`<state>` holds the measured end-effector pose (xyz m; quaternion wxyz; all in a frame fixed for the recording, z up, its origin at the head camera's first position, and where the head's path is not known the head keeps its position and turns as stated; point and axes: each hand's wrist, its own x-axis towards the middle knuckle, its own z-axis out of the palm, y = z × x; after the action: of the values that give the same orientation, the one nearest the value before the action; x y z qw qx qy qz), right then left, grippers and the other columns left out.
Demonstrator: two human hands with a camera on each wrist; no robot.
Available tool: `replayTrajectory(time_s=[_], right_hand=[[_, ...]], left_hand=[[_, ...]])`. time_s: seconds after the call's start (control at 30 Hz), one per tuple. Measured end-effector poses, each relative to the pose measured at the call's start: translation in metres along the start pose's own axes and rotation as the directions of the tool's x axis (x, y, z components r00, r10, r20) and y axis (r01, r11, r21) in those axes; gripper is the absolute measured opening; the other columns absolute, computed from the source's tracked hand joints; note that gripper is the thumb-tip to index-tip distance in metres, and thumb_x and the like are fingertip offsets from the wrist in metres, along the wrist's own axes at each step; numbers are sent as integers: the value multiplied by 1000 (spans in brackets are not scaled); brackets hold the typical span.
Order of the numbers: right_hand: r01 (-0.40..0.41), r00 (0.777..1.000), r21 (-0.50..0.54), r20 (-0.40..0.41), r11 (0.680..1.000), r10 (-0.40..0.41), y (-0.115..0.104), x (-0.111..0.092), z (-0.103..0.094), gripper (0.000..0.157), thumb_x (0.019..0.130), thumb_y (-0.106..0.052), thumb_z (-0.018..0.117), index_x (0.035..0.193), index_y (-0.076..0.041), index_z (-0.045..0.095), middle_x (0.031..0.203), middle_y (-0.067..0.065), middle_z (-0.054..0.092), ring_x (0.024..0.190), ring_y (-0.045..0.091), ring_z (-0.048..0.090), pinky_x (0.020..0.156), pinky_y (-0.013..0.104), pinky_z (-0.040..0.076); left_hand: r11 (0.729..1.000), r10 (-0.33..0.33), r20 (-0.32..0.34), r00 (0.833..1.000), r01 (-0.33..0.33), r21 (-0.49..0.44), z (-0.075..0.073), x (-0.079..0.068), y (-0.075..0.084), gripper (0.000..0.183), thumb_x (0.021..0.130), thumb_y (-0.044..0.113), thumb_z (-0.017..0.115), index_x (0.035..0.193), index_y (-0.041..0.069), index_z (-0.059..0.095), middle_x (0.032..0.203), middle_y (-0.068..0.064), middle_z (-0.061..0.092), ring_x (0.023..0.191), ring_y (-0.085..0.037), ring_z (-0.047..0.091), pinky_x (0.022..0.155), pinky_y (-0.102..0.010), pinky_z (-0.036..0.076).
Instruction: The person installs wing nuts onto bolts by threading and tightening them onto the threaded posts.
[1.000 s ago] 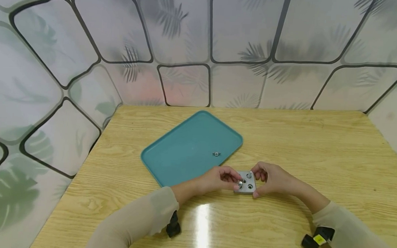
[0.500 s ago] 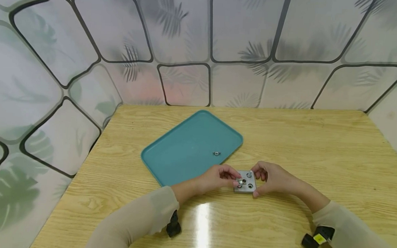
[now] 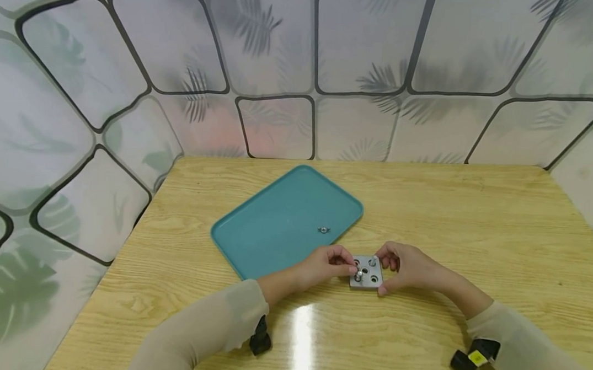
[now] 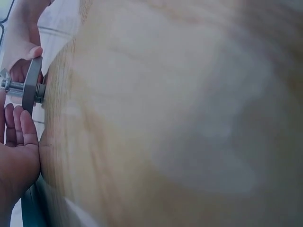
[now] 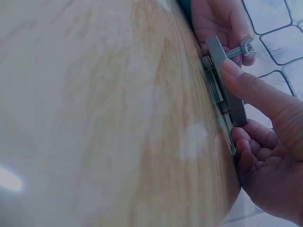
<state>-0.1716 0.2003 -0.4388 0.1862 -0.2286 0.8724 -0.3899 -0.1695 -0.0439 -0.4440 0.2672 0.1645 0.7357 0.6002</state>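
A square grey metal plate (image 3: 367, 281) with several holes is raised at an edge-on angle in the wrist views, bolt heads (image 5: 207, 63) under it. A threaded bolt (image 5: 233, 52) sticks up from its near left corner, with a wing nut (image 5: 246, 45) near the top. My left hand (image 3: 325, 265) has thumb and forefinger at this wing nut, pinching at its side; the exact contact is partly hidden. My right hand (image 3: 412, 267) grips the plate's right edge, thumb (image 5: 233, 68) on one side and curled fingers opposite. A second bolt (image 3: 372, 262) stands at the far right corner.
A teal tray (image 3: 255, 227) lies diagonally behind my left hand, with another wing nut (image 3: 324, 230) on it. The wooden table (image 3: 474, 215) reaches back to a patterned wall covering (image 3: 358, 127). Dark wrist cameras (image 3: 260, 338) sit below both sleeves.
My left thumb and forefinger have shifted slightly up and left around the wing nut, which has turned and shows more. My right hand and the plate have stayed in place.
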Motion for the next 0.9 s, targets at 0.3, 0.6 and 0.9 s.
replayTrajectory(time_s=[0.3,0.6,0.9], right_hand=[[7,1000,-5,0,1000,-7,2,0,0,63,61,-33,89,106,-2,58,83,2,51,73,13,46,62,24,41],[19,1000,-8,0,1000,-19,3,0,1,63,61,-34,89,106,-2,58,83,2,52,73,13,46,63,24,41],[15,1000,-2,-5,1000,-15,1,-1,0,62,61,-33,89,105,-3,58,83,3,52,73,14,46,62,24,41]], left_hand=[[1000,11,36,999,-12,12,-1,0,-2,16,90,13,65,101,1,66,92,3,62,83,-5,56,75,-18,45],[999,38,158,987,-38,-6,-5,-3,0,28,84,5,71,110,2,65,93,2,64,80,-6,57,71,-19,47],[999,43,94,995,-43,3,-4,-2,-1,24,85,6,70,108,0,66,89,2,60,78,-6,55,70,-18,45]])
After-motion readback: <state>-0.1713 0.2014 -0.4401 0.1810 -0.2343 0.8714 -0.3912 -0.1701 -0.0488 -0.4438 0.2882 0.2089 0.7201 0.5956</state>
